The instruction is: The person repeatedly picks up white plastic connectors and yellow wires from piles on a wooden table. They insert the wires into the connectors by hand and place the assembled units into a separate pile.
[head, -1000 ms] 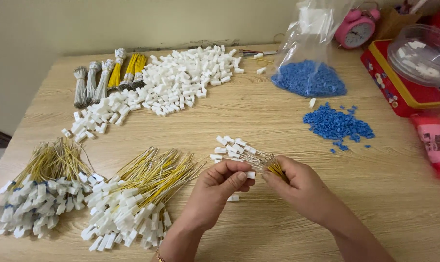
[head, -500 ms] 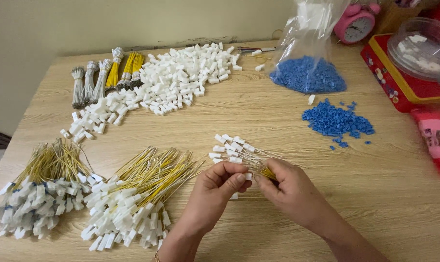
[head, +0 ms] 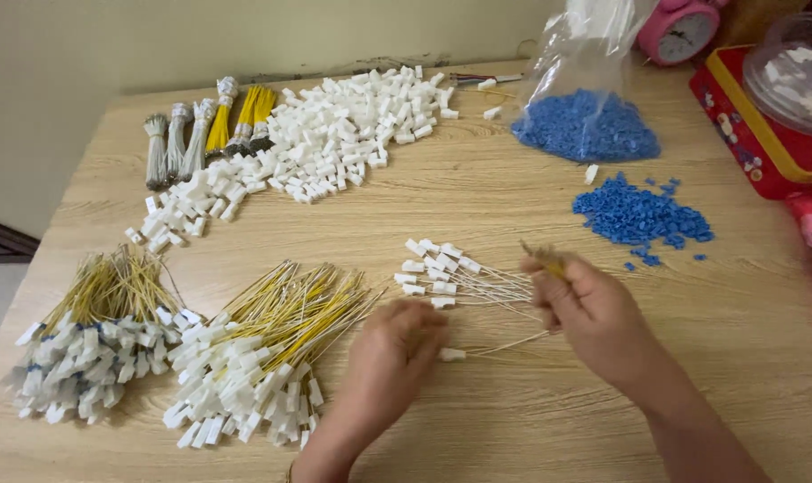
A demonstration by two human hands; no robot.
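Your left hand (head: 397,344) is low in the middle of the frame, fingers curled down on the table (head: 477,192). A single wire (head: 491,347) with a white plug lies just beside its fingertips, maybe touching. I cannot tell if you are pinching it.

Your right hand (head: 594,309) is to the right of it. Its fingers are clenched on the yellow ends of a small bunch of wires (head: 464,279), and the white plugs fan out to the left.

If you loosen that hand, the bunch may spread and mix with the single wire. If you slide your left arm, it could bump the big wire pile (head: 263,358) at the lower left and tangle it.

At the top, a clear bag (head: 585,98) holds blue bits. More blue bits (head: 638,215) lie loose below it and could roll away if knocked. At the upper right, a red tin (head: 737,112) has a clear lid (head: 795,72) on top; I cannot tell what is inside.
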